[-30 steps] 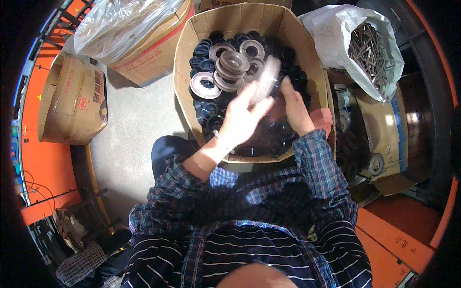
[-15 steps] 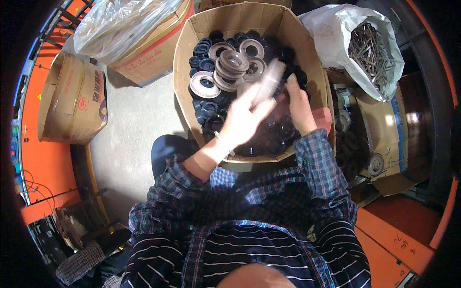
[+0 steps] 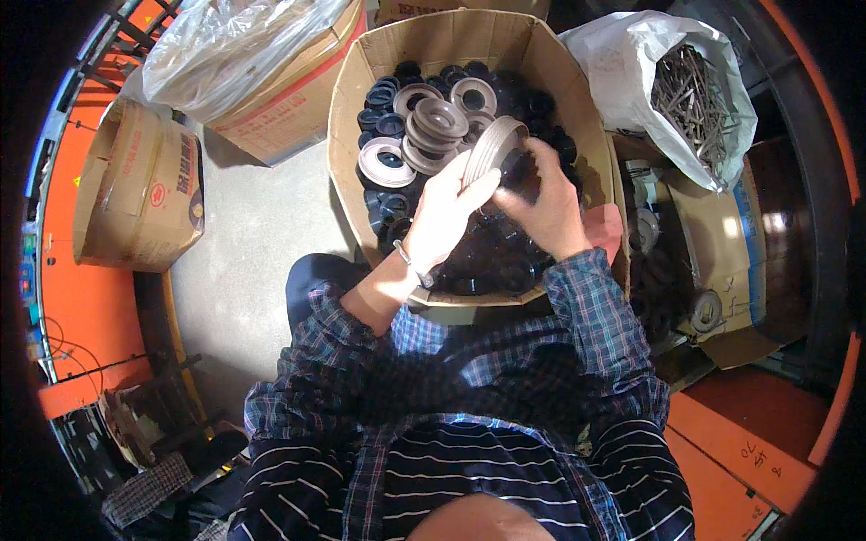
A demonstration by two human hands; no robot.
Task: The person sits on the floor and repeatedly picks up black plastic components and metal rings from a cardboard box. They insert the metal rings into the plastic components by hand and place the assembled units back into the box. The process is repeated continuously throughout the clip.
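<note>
Above an open cardboard box (image 3: 585, 171), my left hand (image 3: 446, 212) grips a grey ribbed plastic ring (image 3: 492, 151) tilted on edge. My right hand (image 3: 552, 203) curls round the ring's right side, its fingertips by the upper rim and its thumb near the lower one. Shadow partly hides those fingertips. Many black round plastic caps (image 3: 390, 124) fill the box. Left of my hands, several grey rings (image 3: 437, 119) lie on the caps, some stacked, along with a paler ring (image 3: 386, 162).
A white sack (image 3: 609, 54) of thin metal strips (image 3: 690, 99) stands at the upper right. At the left are a cardboard carton (image 3: 135, 189) and a box draped in clear plastic (image 3: 234, 54). A loose grey ring (image 3: 706, 309) rests on cardboard at the right.
The held ring has turned from a blurred, upright slant to a steadier tilt showing its opening. My right hand has come in from the right against it.
</note>
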